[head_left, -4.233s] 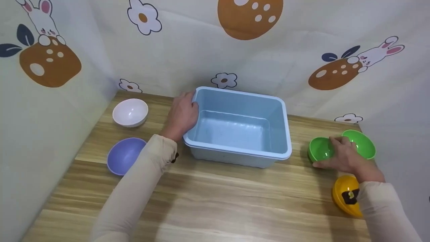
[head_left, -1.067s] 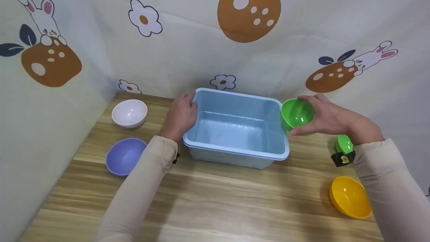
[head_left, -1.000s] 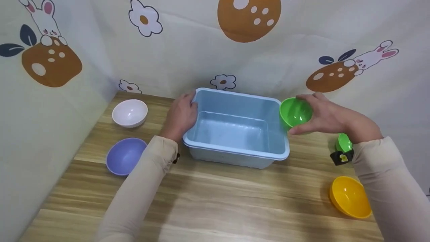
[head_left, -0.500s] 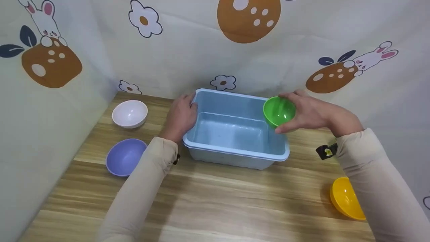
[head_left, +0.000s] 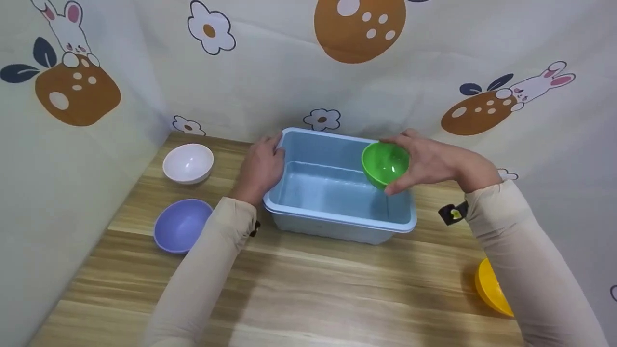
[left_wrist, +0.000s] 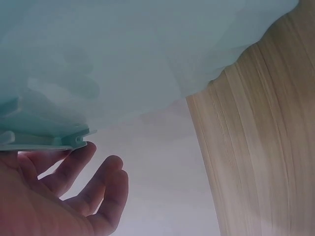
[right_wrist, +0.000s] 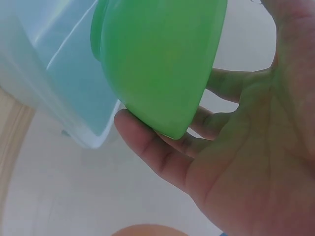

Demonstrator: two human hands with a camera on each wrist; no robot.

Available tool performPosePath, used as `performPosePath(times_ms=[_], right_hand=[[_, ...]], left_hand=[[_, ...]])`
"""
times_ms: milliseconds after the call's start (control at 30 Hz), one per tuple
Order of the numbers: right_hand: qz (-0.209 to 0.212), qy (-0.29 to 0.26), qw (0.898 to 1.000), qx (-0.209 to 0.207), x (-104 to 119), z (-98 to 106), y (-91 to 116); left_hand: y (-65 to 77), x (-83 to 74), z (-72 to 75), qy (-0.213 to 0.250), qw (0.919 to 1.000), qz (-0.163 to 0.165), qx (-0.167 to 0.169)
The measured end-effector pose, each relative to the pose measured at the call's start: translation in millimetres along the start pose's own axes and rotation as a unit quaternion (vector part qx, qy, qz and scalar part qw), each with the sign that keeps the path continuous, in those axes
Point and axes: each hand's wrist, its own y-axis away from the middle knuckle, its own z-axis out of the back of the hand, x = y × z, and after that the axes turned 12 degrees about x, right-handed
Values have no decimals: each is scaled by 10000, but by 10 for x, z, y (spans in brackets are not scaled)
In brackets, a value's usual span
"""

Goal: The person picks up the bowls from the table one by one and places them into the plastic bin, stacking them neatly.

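Note:
My right hand (head_left: 429,161) pinches a small green bowl (head_left: 383,166) by its rim and holds it over the right part of a light blue plastic bin (head_left: 332,217). In the right wrist view the green bowl (right_wrist: 152,69) is tilted beside the bin wall (right_wrist: 74,103), with fingertips against its outside. My left hand (head_left: 261,168) grips the bin's left rim; the left wrist view has its fingers (left_wrist: 106,189) under the rim's edge, some of them free of it. A white bowl (head_left: 188,163) and a purple bowl (head_left: 182,226) stand left of the bin.
A yellow bowl (head_left: 491,289) at the right is partly covered by my right sleeve (head_left: 520,250). Cloth (head_left: 270,72) printed with rabbits and flowers hangs behind the bin and at both sides. Everything stands on a wood-grain tabletop (head_left: 328,289).
My right hand has lifted the green bowl off the right of the tabletop and carried it left over the bin. The other green bowl is now hidden behind my arm. My left hand has stayed put.

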Motion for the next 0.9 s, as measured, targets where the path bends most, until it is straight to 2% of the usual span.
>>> performPosePath(times_ms=[400, 900], right_hand=[[153, -125, 9997, 107, 112, -80, -311], [439, 0, 9989, 140, 226, -128, -561]], left_hand=[[28, 35, 33, -403, 9991, -94, 24], [27, 6, 14, -394, 9992, 43, 13]])
